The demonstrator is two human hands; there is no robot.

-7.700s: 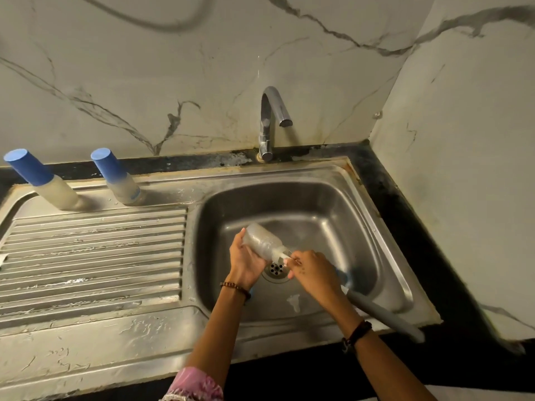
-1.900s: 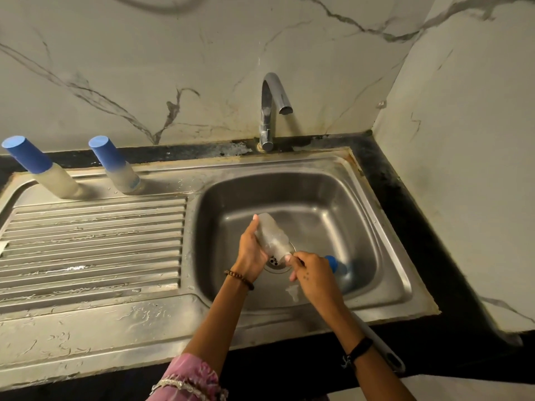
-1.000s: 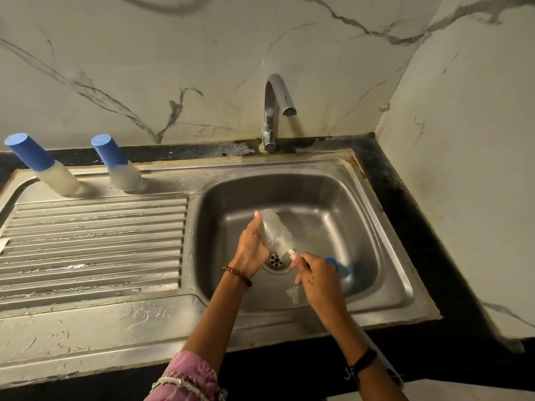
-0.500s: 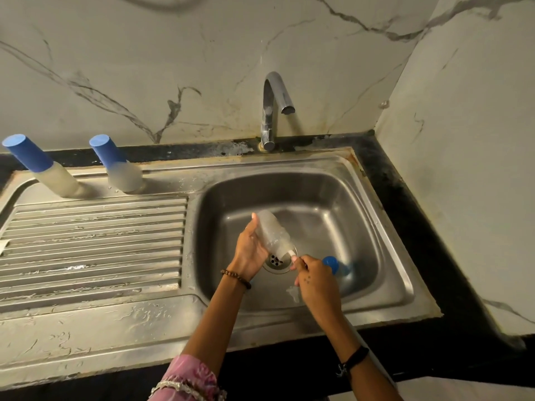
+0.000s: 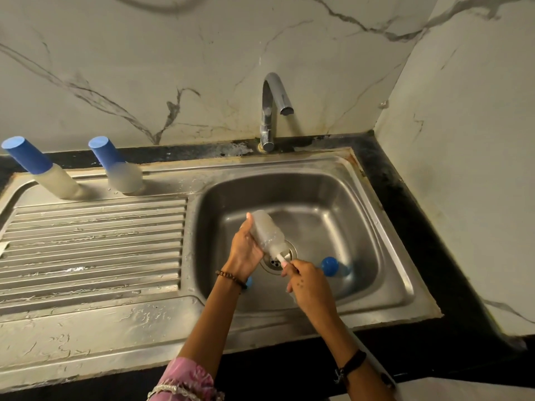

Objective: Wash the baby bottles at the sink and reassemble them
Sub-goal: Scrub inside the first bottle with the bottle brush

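My left hand grips a clear, soapy baby bottle tilted over the drain in the steel sink, its mouth pointing down toward me. My right hand holds a bottle brush by its white stem, the head inside the bottle's mouth; the grey handle runs back under my forearm. A blue cap lies on the basin floor to the right. Another blue piece peeks out under my left wrist.
Two capped bottles with blue tops stand at the back of the ridged drainboard. The chrome tap is behind the basin, not running. Marble walls close off the back and right; a black counter borders the sink.
The brush has been working in and out of the bottle's mouth; the bottle has stayed tilted over the drain, with only small shifts of both hands.
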